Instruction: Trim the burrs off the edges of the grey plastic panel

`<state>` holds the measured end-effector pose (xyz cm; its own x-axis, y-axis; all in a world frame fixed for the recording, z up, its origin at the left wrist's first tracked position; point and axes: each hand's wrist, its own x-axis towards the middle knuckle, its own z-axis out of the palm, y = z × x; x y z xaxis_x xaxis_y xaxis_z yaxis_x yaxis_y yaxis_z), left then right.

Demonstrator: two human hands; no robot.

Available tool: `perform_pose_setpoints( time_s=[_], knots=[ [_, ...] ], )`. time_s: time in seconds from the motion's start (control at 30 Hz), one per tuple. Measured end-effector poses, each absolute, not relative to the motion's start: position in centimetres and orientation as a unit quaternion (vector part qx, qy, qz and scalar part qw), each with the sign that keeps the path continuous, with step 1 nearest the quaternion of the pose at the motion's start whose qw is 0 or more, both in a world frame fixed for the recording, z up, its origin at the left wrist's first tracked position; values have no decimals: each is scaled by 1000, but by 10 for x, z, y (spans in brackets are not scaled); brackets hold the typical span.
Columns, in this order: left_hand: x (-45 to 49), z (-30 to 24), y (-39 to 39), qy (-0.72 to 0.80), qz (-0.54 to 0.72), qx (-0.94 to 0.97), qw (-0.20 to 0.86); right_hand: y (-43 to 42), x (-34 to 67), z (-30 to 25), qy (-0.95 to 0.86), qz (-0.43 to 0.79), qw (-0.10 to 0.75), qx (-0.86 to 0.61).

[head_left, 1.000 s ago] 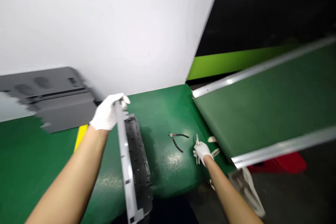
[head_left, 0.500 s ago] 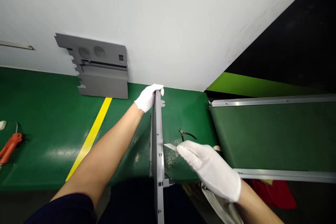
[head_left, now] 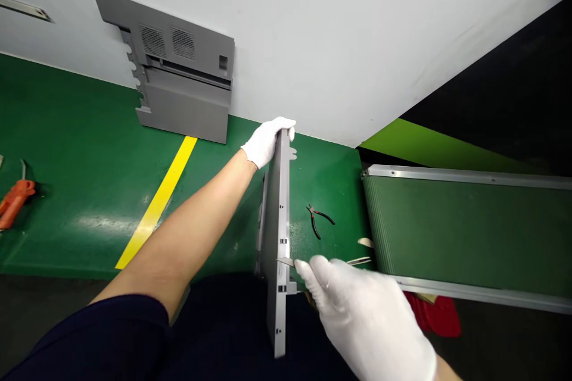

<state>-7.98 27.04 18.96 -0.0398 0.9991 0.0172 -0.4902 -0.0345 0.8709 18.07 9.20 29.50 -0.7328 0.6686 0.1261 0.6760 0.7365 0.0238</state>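
A grey plastic panel (head_left: 282, 223) stands on its edge in front of me, its narrow side with small slots facing up. My left hand (head_left: 268, 141), in a white glove, is closed over the panel's far end. My right hand (head_left: 357, 303), gloved too, pinches a small knife blade (head_left: 286, 261). The blade's tip lies at the panel's narrow edge, between two slots. Most of the knife's handle is hidden in the glove. Diagonal pliers (head_left: 316, 217) with black and red handles rest on the green table just right of the panel.
A second grey panel (head_left: 187, 101) with two round-cornered grilles leans on the white wall. An orange air gun (head_left: 15, 202) lies far left, past a yellow stripe (head_left: 156, 205). At right is a green conveyor belt (head_left: 469, 232) with metal rails; tweezers (head_left: 358, 261) lie near its end.
The blade in my right hand has come left and down onto the panel's edge. My left hand keeps its hold on the far end. The view has shifted, and more of the pliers shows.
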Motion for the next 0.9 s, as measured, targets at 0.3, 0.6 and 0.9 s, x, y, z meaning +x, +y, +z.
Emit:
perform_pose_setpoints(
  time_s=[0.3, 0.6, 0.9],
  knots=[
    [-79, 187, 270, 339, 643, 347, 593, 83, 175, 303, -937, -143, 11, -319],
    [-81, 184, 269, 342, 647, 347, 587, 81, 172, 302, -941, -155, -9, -302],
    [-79, 193, 265, 337, 619, 312, 637, 79, 175, 304, -944, -144, -9, -297]
  ],
)
